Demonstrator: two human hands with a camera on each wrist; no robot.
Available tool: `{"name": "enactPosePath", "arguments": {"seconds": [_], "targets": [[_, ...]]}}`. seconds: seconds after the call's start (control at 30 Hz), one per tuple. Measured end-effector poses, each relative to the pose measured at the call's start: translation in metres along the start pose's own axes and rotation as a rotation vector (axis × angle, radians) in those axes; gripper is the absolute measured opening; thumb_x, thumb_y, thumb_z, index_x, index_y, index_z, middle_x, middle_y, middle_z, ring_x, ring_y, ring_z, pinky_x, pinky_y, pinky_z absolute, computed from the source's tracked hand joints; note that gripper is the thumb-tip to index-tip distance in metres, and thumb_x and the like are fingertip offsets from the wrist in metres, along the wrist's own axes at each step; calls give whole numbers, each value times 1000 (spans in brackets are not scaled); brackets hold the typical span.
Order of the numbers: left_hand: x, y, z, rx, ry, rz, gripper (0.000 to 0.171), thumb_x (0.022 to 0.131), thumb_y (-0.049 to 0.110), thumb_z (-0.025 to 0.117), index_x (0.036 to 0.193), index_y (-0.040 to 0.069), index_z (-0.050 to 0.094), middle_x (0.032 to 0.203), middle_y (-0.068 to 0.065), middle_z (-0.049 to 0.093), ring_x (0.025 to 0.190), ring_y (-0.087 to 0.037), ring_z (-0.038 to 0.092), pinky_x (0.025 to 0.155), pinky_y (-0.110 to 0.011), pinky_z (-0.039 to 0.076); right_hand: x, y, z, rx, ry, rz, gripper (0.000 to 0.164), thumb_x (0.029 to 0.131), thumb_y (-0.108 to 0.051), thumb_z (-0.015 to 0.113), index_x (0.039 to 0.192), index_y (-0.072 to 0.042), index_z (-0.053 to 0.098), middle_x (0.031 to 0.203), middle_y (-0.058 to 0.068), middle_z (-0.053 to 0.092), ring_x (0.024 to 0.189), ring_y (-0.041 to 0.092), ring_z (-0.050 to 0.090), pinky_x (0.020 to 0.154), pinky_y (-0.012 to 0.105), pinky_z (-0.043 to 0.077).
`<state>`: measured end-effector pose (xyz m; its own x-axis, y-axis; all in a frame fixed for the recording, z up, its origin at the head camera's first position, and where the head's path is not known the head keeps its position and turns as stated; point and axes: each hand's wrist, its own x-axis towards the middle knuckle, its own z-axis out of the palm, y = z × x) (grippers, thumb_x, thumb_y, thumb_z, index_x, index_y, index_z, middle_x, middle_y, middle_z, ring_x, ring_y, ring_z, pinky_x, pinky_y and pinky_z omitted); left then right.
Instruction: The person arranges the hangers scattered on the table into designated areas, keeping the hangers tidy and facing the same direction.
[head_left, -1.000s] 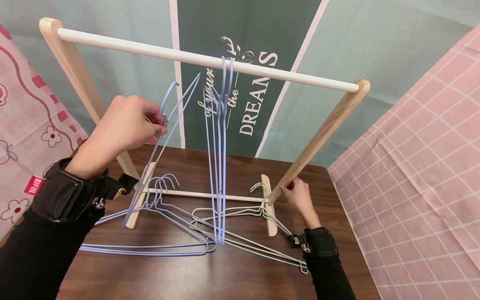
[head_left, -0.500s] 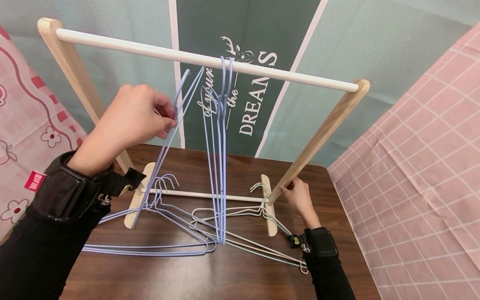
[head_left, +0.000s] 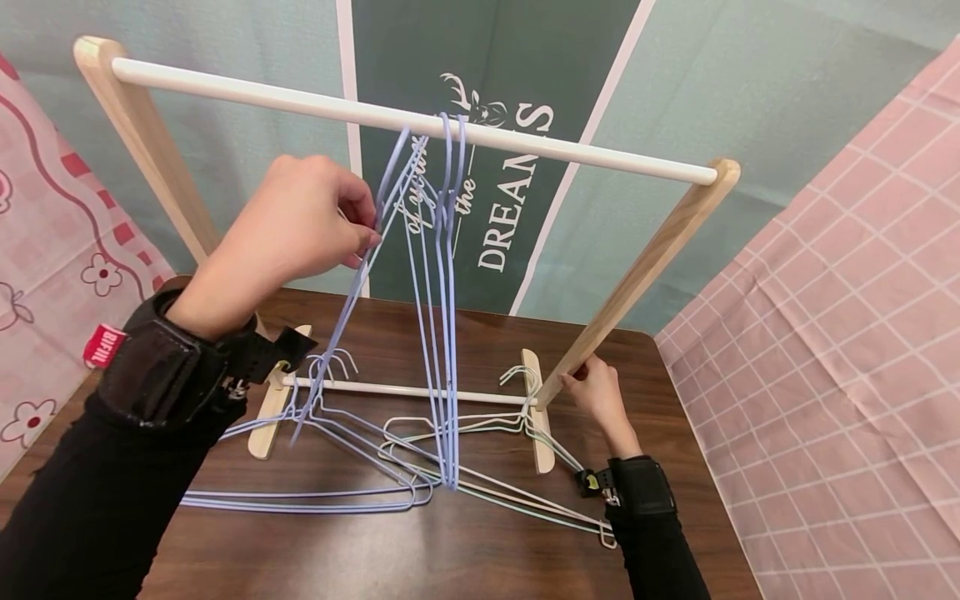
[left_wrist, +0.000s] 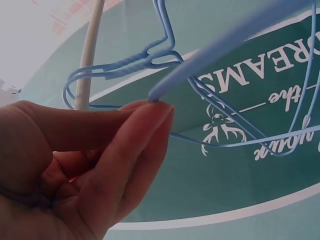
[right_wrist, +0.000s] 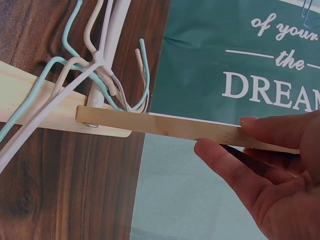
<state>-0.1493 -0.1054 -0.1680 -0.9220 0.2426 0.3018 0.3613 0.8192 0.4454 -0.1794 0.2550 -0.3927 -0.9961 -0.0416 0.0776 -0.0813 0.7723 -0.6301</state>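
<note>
Two pinch grips: left hand (head_left: 311, 218) on a blue hanger (left_wrist: 225, 41), right hand (head_left: 598, 390) on a wooden upright (head_left: 634, 285).

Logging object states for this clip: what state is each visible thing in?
Pale wooden rack: standing upright
Thin blue triangular hanger: raised, tilted, hook near the round white rod; contact unclear
Two similar blue hangers: hanging on the rod
Blue hanger pile: overlapping, lying across the brown wood-grain table
Cream and mint hangers: lying overlapped
Left hand: pinching the raised hanger
Right hand: gripping the rack's right post
</note>
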Motion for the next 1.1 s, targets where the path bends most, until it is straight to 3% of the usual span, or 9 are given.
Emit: {"name": "enactPosePath", "arguments": {"seconds": [0.43, 0.7, 0.97, 1.1], "targets": [[5, 9, -3, -21, 28, -6, 10, 81, 8, 61, 72, 7, 65, 64, -1, 66, 55, -11, 63, 67, -29, 36, 0, -1, 1, -4, 2, -6, 27, 84, -2, 61, 107, 11, 54, 89, 26, 61, 74, 33, 62, 57, 35, 49], [11, 10, -2, -89, 16, -64, 7, 82, 7, 62, 77, 4, 66, 69, -4, 67, 56, -11, 64, 67, -30, 39, 0, -1, 0, 8, -1, -5, 28, 84, -2, 61, 108, 11, 54, 90, 27, 61, 75, 34, 62, 59, 36, 50], [16, 13, 1, -143, 1, -84, 7, 82, 4, 61, 77, 1, 65, 73, -8, 67, 58, -13, 65, 58, -22, 48, -1, -1, 1, 8, 4, -13, 28, 84, -2, 61, 108, 11, 54, 89, 27, 61, 74, 34, 63, 58, 36, 50], [18, 15, 3, -178, -13, -87, 7, 82, 2, 61, 76, 0, 64, 74, -10, 67, 58, -14, 65, 60, -26, 50, -1, -1, 1, 6, 4, -13, 28, 84, -2, 61, 107, 12, 54, 89, 27, 61, 74, 34, 63, 59, 36, 50]]}}
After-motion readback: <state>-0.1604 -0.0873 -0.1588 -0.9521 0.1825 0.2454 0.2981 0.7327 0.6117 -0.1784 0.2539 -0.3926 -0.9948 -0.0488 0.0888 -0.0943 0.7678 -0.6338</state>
